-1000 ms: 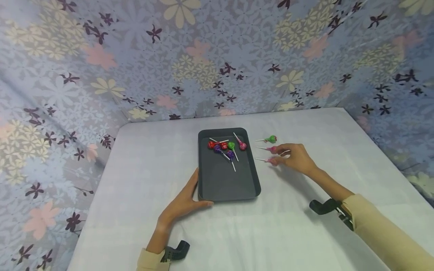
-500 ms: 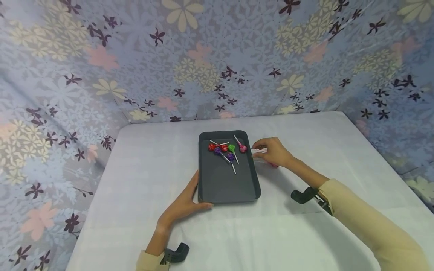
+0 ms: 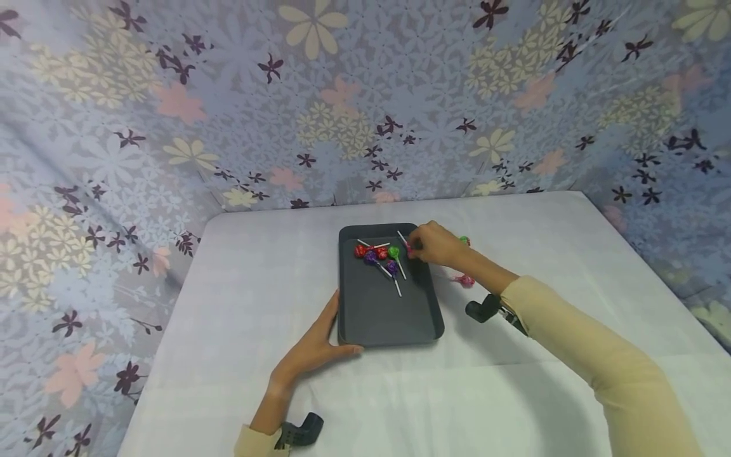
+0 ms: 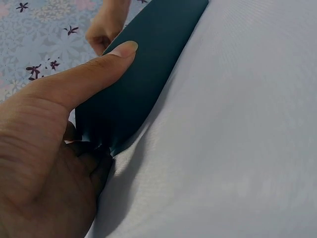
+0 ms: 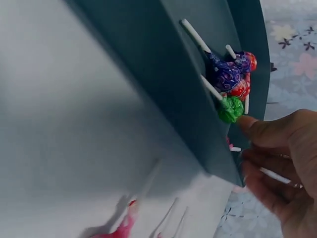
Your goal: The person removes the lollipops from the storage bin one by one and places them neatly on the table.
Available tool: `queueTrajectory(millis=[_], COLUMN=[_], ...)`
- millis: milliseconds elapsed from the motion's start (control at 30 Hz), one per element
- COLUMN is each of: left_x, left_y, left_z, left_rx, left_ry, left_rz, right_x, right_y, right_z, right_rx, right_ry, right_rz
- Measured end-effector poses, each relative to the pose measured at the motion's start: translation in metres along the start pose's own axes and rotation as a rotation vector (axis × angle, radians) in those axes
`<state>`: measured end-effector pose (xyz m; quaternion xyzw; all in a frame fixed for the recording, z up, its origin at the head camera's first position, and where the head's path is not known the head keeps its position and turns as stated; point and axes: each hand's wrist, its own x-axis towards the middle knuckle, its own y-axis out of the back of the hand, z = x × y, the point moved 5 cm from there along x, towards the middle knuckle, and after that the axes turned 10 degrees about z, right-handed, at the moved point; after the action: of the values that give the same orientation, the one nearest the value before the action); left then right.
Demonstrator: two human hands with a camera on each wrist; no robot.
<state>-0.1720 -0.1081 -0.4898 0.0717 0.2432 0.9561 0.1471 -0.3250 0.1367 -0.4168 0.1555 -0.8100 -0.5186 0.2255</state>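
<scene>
Where blue-grey floral fabric (image 3: pixel 342 95) hangs behind and on both sides, it encloses a table (image 3: pixel 234 285) covered in white cloth. Over this reach a person's two arms in beige sleeves (image 3: pixel 599 362), a black device (image 3: pixel 305 430) strapped at each wrist. Between the arms, a dark grey rectangular tray (image 3: pixel 391 324) lies flat. At its near left corner the left hand (image 3: pixel 311 348) rests spread, thumb along the near wall, well apart from the straight fingers on the left side. Above the far right rim is the right hand (image 3: pixel 434 245), fingers bent, pinching a lollipop (image 5: pixel 277 175) whose white stick shows between them; its wrapper is hard to make out. In the tray's far half lie two red lollipops (image 3: pixel 360 251), two purple lollipops (image 3: pixel 370 257) and a green lollipop (image 3: pixel 394 252), clustered, with a pink lollipop (image 5: pixel 229 142) near the right fingertips. Outside, right of the tray, are another pink lollipop (image 3: pixel 467 280) and another green lollipop (image 3: pixel 465 240), the latter partly hidden by the right hand.
</scene>
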Motion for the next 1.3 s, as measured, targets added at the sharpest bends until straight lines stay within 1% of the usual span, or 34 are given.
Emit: queueTrajectory(millis=[67, 133, 300, 400, 500, 733, 867, 1033, 1133, 1300], left_x=[0.000, 0.001, 0.002, 0.003, 0.003, 0.002, 0.002, 0.001, 0.001, 0.001], left_y=[-0.001, -0.001, -0.003, -0.004, -0.004, -0.002, -0.002, -0.001, -0.001, -0.001], left_z=[0.000, 0.001, 0.000, -0.001, -0.001, -0.001, -0.001, -0.001, -0.001, -0.002], left_rx=[-0.003, -0.007, -0.001, 0.001, 0.003, 0.003, -0.001, -0.003, -0.001, 0.006], left_ry=[-0.008, -0.016, -0.020, -0.024, -0.024, -0.025, -0.028, -0.032, -0.027, -0.017], left_rz=[-0.004, -0.003, -0.005, -0.004, -0.005, -0.004, 0.002, 0.010, 0.008, 0.005], right_x=[0.002, 0.004, 0.004, 0.003, 0.003, 0.001, 0.000, 0.000, 0.000, -0.002], right_y=[-0.002, -0.003, -0.008, -0.010, -0.011, -0.015, -0.015, -0.016, -0.017, -0.022], right_z=[-0.001, -0.002, -0.007, -0.009, -0.009, -0.006, -0.005, -0.005, -0.004, -0.002], right_rx=[-0.052, -0.125, -0.327, -0.370, -0.360, -0.279, -0.232, -0.141, -0.088, -0.048], right_ry=[-0.014, -0.016, 0.050, 0.085, 0.102, 0.118, 0.165, 0.226, 0.227, 0.195], right_rz=[-0.023, -0.028, -0.013, 0.000, 0.015, 0.025, 0.058, 0.091, 0.067, -0.019])
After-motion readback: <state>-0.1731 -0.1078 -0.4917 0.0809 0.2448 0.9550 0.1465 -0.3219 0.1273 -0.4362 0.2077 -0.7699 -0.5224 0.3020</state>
